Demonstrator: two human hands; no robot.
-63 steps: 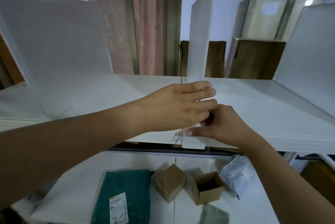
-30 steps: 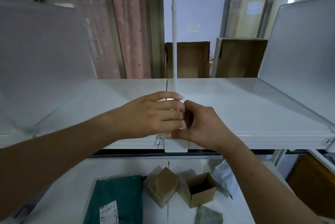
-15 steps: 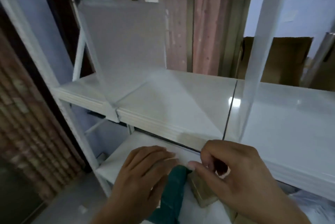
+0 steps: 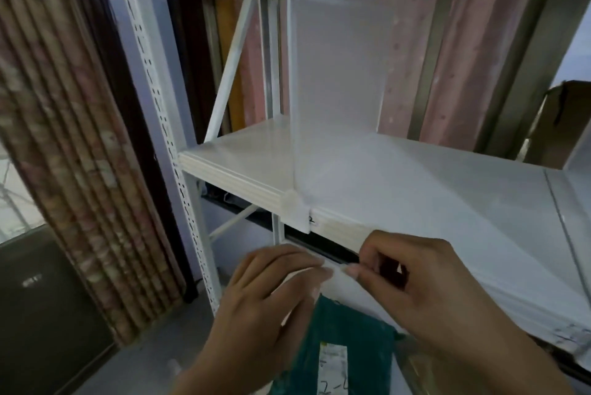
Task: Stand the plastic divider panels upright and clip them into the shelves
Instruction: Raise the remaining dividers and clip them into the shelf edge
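Note:
A translucent white divider panel (image 4: 335, 81) stands upright on the white shelf (image 4: 431, 190), held at the shelf's front edge by its clip (image 4: 295, 210). At the far right edge the lower corner of a second panel (image 4: 580, 155) shows. Both my hands hang below and in front of the shelf edge, apart from the panel. My left hand (image 4: 265, 305) has loosely bent fingers whose tips nearly meet my right hand (image 4: 419, 289). The right hand's thumb and forefinger are curled together. Blur hides whether anything small lies between the fingertips.
A perforated white rack post (image 4: 160, 113) runs down the left side, with a patterned curtain (image 4: 64, 139) beyond it. A green parcel (image 4: 348, 334) lies on the lower shelf under my hands. A cardboard box (image 4: 566, 119) stands behind the shelf at right.
My hands have let go of the middle divider's clip and dropped below the shelf edge. The view has swung left, onto the clipped left-hand panel.

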